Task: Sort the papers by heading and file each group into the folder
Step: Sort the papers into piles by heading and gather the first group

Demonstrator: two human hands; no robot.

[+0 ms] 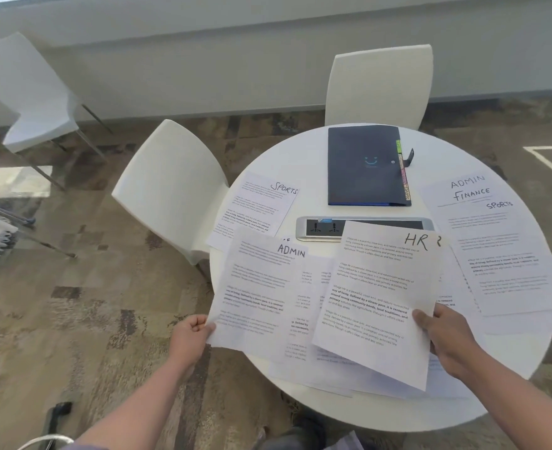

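1. "SPORTS", handwritten, heads the far-left sheet [255,209] on the desk [382,414];
2. "ADMIN" heads the near-left sheet [258,287];
3. "HR" heads the middle sheet [375,300];
4. "ADMIN", "FINANCE" and "SPORTS" stand one below another on the fanned right-hand stack [502,248];
5. The printed paragraphs begin "Village life is a peaceful, close-knit..."; the coloured tabs on the dark folder [364,165] are too small to read.

Head view looks down, table [300,164] close
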